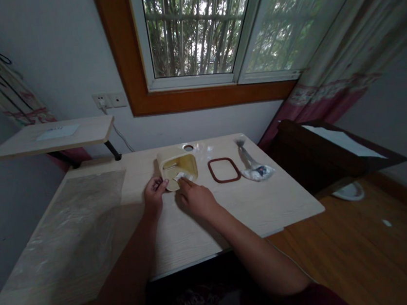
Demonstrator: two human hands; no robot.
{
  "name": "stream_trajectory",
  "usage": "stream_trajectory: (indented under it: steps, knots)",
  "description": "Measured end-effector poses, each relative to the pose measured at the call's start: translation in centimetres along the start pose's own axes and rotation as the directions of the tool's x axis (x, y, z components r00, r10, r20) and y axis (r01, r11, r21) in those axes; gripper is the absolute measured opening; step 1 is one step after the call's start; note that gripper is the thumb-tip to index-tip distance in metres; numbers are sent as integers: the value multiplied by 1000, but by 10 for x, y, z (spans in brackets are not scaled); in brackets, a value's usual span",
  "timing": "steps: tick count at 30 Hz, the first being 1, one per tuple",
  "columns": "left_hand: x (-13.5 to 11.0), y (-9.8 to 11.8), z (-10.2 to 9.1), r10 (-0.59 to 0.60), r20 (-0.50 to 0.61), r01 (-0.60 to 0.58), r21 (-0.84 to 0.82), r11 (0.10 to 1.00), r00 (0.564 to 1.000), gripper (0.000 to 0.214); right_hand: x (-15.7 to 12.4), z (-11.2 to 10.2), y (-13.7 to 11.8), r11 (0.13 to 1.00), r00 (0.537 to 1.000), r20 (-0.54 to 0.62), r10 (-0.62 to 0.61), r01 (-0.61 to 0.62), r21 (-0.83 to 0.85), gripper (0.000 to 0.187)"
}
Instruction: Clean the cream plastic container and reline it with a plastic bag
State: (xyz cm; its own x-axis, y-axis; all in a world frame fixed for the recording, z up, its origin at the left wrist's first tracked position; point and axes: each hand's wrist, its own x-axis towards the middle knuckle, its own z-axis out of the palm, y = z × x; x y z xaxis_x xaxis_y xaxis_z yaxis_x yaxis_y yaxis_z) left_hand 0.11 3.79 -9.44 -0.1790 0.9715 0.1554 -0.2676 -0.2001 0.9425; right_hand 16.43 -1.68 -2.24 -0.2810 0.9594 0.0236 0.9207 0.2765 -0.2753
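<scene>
A cream plastic box (176, 167) lies on its side on the light wooden desk (232, 213), its open mouth facing me. My left hand (154, 193) grips the box's left front corner with curled fingers. My right hand (195, 198) pinches a small white cloth or tissue (183, 176) at the box's mouth, fingers pressed on it. Right of the box lies a dark brown rounded-rectangle ring (224, 170), like a seal.
A clear plastic bag (255, 168) with something dark inside lies right of the ring. A translucent sheet (71, 221) covers the desk's left part. A raised shelf (51, 137) stands at back left. A dark cabinet (322, 158) stands beside the desk on the right.
</scene>
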Motion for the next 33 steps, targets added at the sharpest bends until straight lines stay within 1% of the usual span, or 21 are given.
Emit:
stream_trajectory:
  steps: [3,6,9,14,17,20,24,26,29,33]
  knots:
    - [1,-2,-2,-10,15,10,-4,1000,1000,36,-1,5,-12,989,994,4,-105,104,101,60]
    - [2,-4,-4,-1,22,2,-14,1000,1000,35,-2,6,-17,978,990,5,-143,140,154,63]
    - [2,-4,-4,-15,26,16,-26,1000,1000,37,-3,2,-12,987,994,13,-108,105,118,61]
    - [0,1,0,-28,19,28,-33,999,999,37,-1,-9,6,999,999,31,44,-44,-32,59]
    - [-1,3,1,-29,20,30,-39,999,999,36,0,-10,10,991,994,24,102,-100,-85,57]
    - [0,1,0,-31,21,32,-54,998,999,36,0,-4,4,995,997,11,78,-77,-63,56]
    - [3,-3,-4,-25,27,27,-85,996,999,35,-2,6,-13,998,999,-1,-47,47,31,60]
    - [3,-3,-5,-23,25,25,-98,995,999,34,-3,8,-19,994,996,-6,-92,93,55,63]
    - [4,-1,-4,-24,20,26,-112,993,1000,34,-4,5,-20,996,996,9,-90,90,22,63]
    - [3,2,-2,-33,0,32,-115,993,999,36,-4,-3,-6,997,1000,17,-24,25,-76,58]
